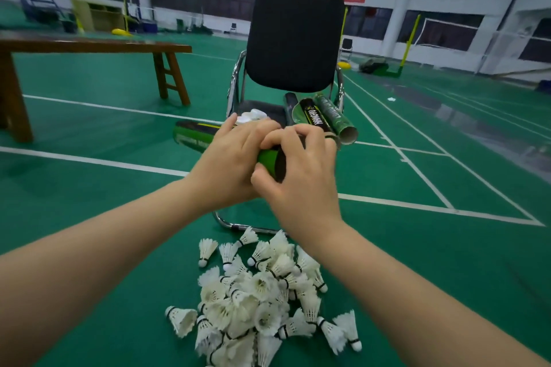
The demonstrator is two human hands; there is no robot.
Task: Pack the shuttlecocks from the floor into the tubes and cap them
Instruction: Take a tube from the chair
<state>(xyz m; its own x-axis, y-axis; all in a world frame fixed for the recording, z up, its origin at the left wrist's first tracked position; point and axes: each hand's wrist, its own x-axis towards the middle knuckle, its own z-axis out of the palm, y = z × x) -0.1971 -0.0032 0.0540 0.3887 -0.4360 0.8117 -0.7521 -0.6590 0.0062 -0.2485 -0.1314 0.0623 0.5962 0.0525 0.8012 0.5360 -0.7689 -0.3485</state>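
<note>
A green and black shuttlecock tube [269, 160] is held level in front of the chair, its far end [190, 135] sticking out to the left. My left hand [231, 165] wraps around its body. My right hand [298, 167] is closed over the tube's near end; whether a cap is under its fingers is hidden. A pile of several white feather shuttlecocks [262, 298] lies on the green floor below my arms. Three more tubes [325, 118] lie on the chair seat, one with an open end toward me.
A black chair [293, 39] with a chrome frame stands right ahead; white caps [252, 116] rest on its seat. A wooden bench [89, 46] is at the left. White court lines cross the green floor, with net posts and bags far behind.
</note>
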